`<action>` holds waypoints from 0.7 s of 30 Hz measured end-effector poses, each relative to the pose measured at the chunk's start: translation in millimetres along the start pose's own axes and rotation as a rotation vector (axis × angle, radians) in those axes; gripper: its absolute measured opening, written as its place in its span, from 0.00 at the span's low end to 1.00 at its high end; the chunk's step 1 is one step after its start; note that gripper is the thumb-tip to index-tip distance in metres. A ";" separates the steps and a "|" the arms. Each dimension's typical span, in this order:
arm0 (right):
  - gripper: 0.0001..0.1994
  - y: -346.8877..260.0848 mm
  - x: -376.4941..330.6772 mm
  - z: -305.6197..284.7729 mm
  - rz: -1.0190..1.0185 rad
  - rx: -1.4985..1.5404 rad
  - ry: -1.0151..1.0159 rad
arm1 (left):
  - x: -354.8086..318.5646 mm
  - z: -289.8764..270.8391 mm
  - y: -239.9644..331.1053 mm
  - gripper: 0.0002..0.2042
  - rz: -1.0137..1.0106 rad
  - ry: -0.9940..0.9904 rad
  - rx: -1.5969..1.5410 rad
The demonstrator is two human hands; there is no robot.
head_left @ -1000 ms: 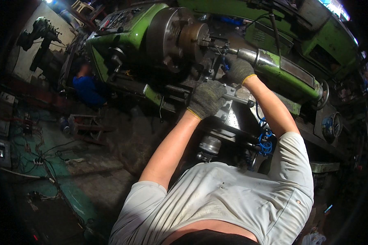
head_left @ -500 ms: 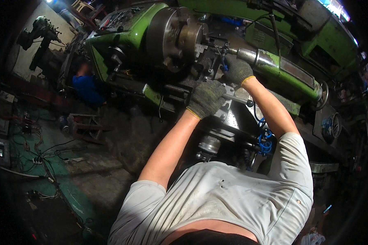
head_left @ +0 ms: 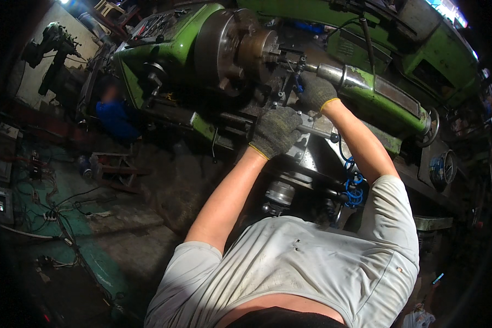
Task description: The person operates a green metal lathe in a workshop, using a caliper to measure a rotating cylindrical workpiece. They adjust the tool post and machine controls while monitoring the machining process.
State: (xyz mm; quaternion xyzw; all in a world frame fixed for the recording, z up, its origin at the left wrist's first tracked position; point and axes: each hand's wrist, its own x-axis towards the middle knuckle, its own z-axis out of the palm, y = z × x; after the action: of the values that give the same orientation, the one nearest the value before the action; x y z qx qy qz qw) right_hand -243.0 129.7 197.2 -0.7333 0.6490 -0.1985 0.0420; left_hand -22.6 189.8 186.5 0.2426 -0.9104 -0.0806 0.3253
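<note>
I stand over a green lathe, whose large round steel chuck (head_left: 220, 52) has a brownish cylindrical workpiece (head_left: 256, 48) in front of it. The steel tailstock quill (head_left: 330, 73) points at it from the right. Both my hands wear dark knitted gloves with yellow cuffs. My left hand (head_left: 275, 130) is closed at the carriage, beside a lever with a black knob (head_left: 334, 138); what its fingers grip is hidden. Farther off, my right hand (head_left: 316, 93) curls its fingers next to the tool post (head_left: 281, 97) and a small blue part (head_left: 299, 85). Whatever it holds is covered by the glove.
A coiled blue hose (head_left: 355, 191) hangs below the carriage. The tailstock handwheel (head_left: 432, 128) is at the right. Another person in blue (head_left: 116, 117) is low at the left, near a reddish metal frame (head_left: 115, 170). Cables (head_left: 52, 210) lie across the green floor.
The chuck's jaws and the workpiece face look turned from before. My right hand has shifted very slightly left; my left hand stays at the same spot.
</note>
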 end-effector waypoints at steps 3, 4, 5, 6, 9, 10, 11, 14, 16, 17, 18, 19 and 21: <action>0.20 -21.1 -2.2 -19.3 0.006 -0.024 -0.075 | -2.2 -2.2 0.2 0.18 0.014 0.027 0.018; 0.20 -24.0 -3.7 -23.9 0.026 -0.040 -0.108 | -0.7 -2.1 0.5 0.18 0.010 0.017 0.008; 0.21 -20.7 -4.8 -20.4 0.025 -0.027 -0.075 | 0.3 -2.1 1.0 0.18 0.005 0.007 -0.001; 0.22 -14.1 -6.7 -12.9 0.023 -0.013 -0.041 | 0.7 -2.4 2.0 0.19 0.003 0.007 0.003; 0.25 -0.7 -12.1 -1.4 0.021 -0.008 -0.019 | 2.7 -3.4 3.8 0.17 0.016 0.033 0.020; 0.27 -1.6 -13.3 -0.6 0.025 -0.010 -0.028 | 2.3 -2.1 4.0 0.15 0.024 0.057 0.028; 0.28 -2.3 -14.1 0.0 0.030 -0.013 -0.037 | 2.1 -1.1 4.2 0.13 0.033 0.082 0.036; 0.30 -12.0 -14.0 -4.0 0.052 -0.021 -0.073 | 2.7 -1.5 2.1 0.13 0.027 0.069 0.039; 0.29 -15.0 -15.2 -13.9 0.058 -0.029 -0.103 | 2.6 -0.6 2.5 0.12 0.034 0.082 0.036; 0.28 -9.4 -11.8 -9.0 0.056 -0.012 -0.100 | 3.2 0.0 1.9 0.12 0.040 0.089 0.033; 0.26 0.7 -5.4 0.4 0.053 0.006 -0.098 | 3.9 0.0 0.2 0.13 0.039 0.071 0.009; 0.25 3.8 -1.2 1.9 0.046 0.027 -0.100 | 3.2 -0.8 -0.4 0.14 0.032 0.051 -0.012; 0.23 12.3 5.6 4.1 0.008 0.042 -0.026 | 0.7 -1.8 -0.8 0.13 0.015 0.032 -0.003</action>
State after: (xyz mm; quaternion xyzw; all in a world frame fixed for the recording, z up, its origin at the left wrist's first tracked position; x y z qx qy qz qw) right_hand -252.6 121.5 190.8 -0.7321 0.6471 -0.2023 0.0665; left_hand -21.7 188.8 188.0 0.2366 -0.9068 -0.0756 0.3407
